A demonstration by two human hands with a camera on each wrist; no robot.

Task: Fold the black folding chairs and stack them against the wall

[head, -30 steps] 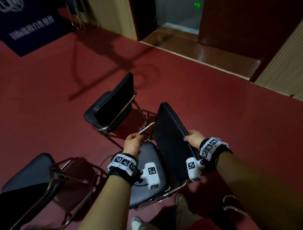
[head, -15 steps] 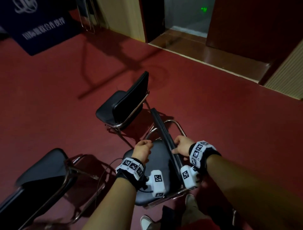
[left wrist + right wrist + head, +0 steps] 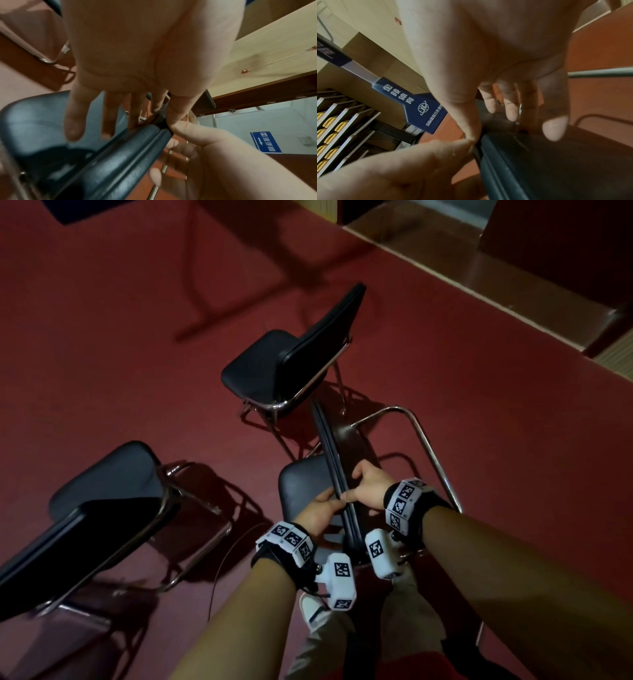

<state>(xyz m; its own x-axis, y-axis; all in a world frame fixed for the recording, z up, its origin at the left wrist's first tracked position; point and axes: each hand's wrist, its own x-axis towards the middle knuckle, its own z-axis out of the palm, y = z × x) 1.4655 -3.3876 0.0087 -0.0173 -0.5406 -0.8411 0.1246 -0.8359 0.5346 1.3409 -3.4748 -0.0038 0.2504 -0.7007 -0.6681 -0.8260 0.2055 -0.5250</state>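
The black folding chair's backrest (image 3: pixel 329 455) stands edge-up over its seat (image 3: pixel 296 486), right in front of me. My left hand (image 3: pixel 318 510) pinches the backrest's top edge (image 3: pixel 120 155) between thumb and forefinger, the other fingers (image 3: pixel 75 119) hanging straight over the seat (image 3: pixel 34 121). My right hand (image 3: pixel 368 486) grips the same edge (image 3: pixel 539 169) from the other side, thumb touching the left thumb. The chrome frame (image 3: pixel 424 440) juts out to the right behind the backrest.
Two more unfolded black chairs stand on the red floor: one (image 3: pixel 274 368) just beyond, one (image 3: pixel 102 508) at the left. A step (image 3: pixel 479 275) and a doorway lie at the far right. My shoes (image 3: pixel 315 609) are under the chair.
The backrest swung from leaning right to standing edge-on. My left hand left the chrome tube and came onto the backrest's edge beside the right hand. The view tipped downward.
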